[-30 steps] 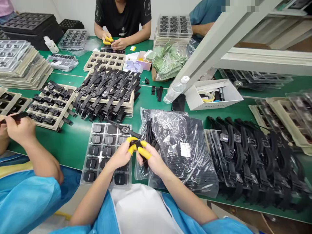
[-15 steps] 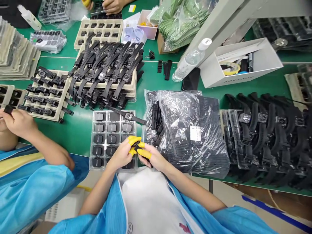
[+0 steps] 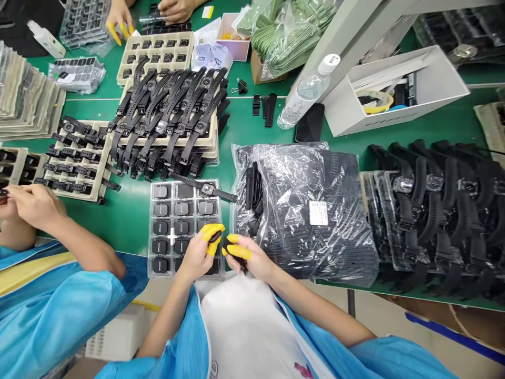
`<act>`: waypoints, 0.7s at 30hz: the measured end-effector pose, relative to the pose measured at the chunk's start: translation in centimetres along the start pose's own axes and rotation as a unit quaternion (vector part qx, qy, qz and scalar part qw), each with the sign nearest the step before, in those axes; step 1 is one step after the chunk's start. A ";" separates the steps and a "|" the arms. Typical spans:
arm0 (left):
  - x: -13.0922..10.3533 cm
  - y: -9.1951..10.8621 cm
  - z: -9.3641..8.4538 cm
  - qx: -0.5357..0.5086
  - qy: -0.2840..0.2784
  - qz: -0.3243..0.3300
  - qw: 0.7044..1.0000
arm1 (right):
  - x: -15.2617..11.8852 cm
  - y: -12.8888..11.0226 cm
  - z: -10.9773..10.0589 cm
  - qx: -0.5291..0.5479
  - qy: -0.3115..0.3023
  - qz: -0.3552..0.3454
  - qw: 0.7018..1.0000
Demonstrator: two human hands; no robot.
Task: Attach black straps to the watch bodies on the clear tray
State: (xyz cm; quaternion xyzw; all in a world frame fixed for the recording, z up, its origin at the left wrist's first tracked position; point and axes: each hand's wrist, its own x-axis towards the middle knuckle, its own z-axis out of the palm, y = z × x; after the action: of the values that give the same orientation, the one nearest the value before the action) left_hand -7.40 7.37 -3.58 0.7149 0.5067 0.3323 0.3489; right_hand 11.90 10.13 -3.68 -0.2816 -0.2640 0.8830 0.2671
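Note:
My left hand (image 3: pixel 198 255), with yellow finger covers, pinches a small black watch case (image 3: pixel 215 237). A short gap to its right, my right hand (image 3: pixel 254 258), also in yellow finger covers, is closed around a black watch strap (image 3: pixel 241 266), partly hidden by the fingers. Beneath and left of my hands lies a clear plastic tray (image 3: pixel 172 226) of square dark watch pieces. Across its top edge rests a watch with its strap laid out (image 3: pixel 208 188). Just right of my hands are clear bags of black straps (image 3: pixel 292 210).
Watches with straps (image 3: pixel 165 116) are piled on stacked trays ahead. A water bottle (image 3: pixel 303 95) leans near a grey post, beside a white box (image 3: pixel 394 100). More strapped watches (image 3: pixel 434 210) stand at right. Co-workers' hands work at left (image 3: pixel 37 205) and at the far side (image 3: pixel 176 9).
My hands have come apart, the watch case staying in the left and the strap in the right. At the far side, a co-worker's yellow-tipped hand has moved over the tray.

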 end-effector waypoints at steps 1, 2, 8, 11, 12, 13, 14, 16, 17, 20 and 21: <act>0.1 0.0 -0.1 -0.003 -0.017 0.004 1.000 | 0.0 0.1 0.1 -0.006 -0.016 0.004 1.000; 0.2 0.1 -0.2 -0.004 -0.033 0.009 0.999 | 0.0 0.1 0.1 -0.009 -0.028 0.010 1.000; 0.6 0.3 -0.1 -0.003 -0.038 0.013 0.999 | 0.3 0.1 0.1 -0.006 0.006 -0.006 1.000; 0.6 0.2 0.3 -0.008 -0.031 0.010 0.999 | 0.3 0.2 0.1 -0.002 0.028 -0.017 0.999; 0.6 0.1 0.4 -0.011 -0.027 0.010 1.000 | 0.4 0.2 0.2 0.004 0.032 -0.018 0.999; 0.6 0.0 0.5 -0.013 -0.023 0.010 1.000 | 0.4 0.2 0.2 0.011 0.035 -0.019 0.999; 0.5 -0.1 0.7 -0.012 -0.020 0.010 1.000 | 0.4 0.2 0.3 0.020 0.035 -0.018 0.999; 0.5 -0.3 1.0 0.002 -0.015 0.011 1.000 | 0.5 0.2 0.4 0.045 0.037 -0.013 0.998; 0.4 -0.4 1.0 0.016 -0.013 0.012 1.000 | 0.5 0.2 0.4 0.059 0.042 -0.010 0.997; 0.5 -0.3 0.8 0.045 -0.022 0.018 0.999 | 0.5 0.1 0.4 0.086 0.069 -0.004 0.994; 0.5 -0.2 0.5 0.041 -0.033 0.018 0.998 | 0.5 0.0 0.4 0.085 0.074 -0.002 0.994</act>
State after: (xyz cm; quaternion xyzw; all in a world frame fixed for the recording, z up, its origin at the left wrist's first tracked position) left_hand -6.92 7.81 -4.00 0.7484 0.4952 0.2936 0.3293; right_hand 11.27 10.31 -3.60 -0.3221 -0.1681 0.8785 0.3103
